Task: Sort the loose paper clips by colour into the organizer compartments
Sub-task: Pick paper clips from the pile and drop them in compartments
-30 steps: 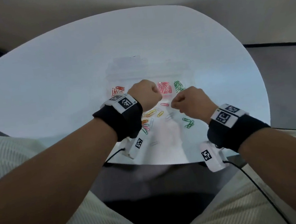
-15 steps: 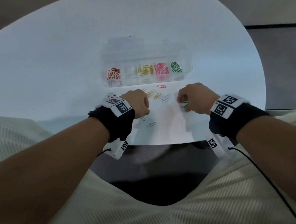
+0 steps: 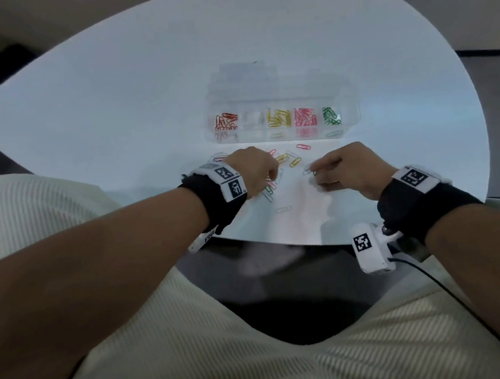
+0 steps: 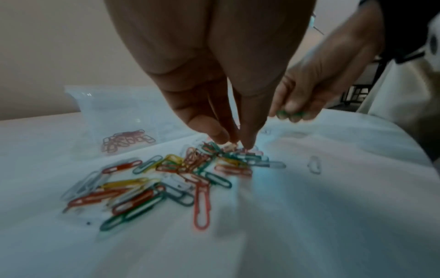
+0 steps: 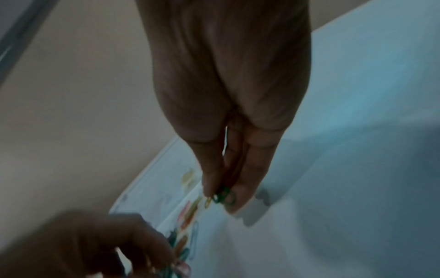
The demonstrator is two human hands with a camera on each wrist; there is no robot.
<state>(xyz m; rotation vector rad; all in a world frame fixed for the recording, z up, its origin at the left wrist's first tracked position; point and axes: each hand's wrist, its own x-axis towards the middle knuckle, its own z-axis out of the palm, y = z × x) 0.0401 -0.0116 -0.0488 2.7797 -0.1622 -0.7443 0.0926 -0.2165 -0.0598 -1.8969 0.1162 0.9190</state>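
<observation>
A clear organizer [image 3: 354,109] stands behind the hands; its front row holds orange, white, yellow, pink and green paper clips in separate compartments. Loose mixed clips [image 4: 166,176] lie in a pile on the white table [image 3: 113,111] between the organizer and the near edge. My left hand [image 3: 267,172] reaches down into the pile, and thumb and fingertips [image 4: 247,143] close on a pale pink clip [image 4: 229,146] still lying among the others. My right hand [image 3: 317,172] hovers just right of the pile and pinches a few green clips [image 5: 222,196] between thumb and fingers.
A single white clip [image 3: 284,209] lies alone near the table's front edge, and another pink one [image 3: 303,147] sits close to the organizer's front wall. My lap in pale ribbed cloth [image 3: 260,371] is right below the table edge.
Both hands came back from over the organizer to the loose pile. The right hand has picked up green clips off the table and lifted slightly; the left hand's fingers have gone down into the pile.
</observation>
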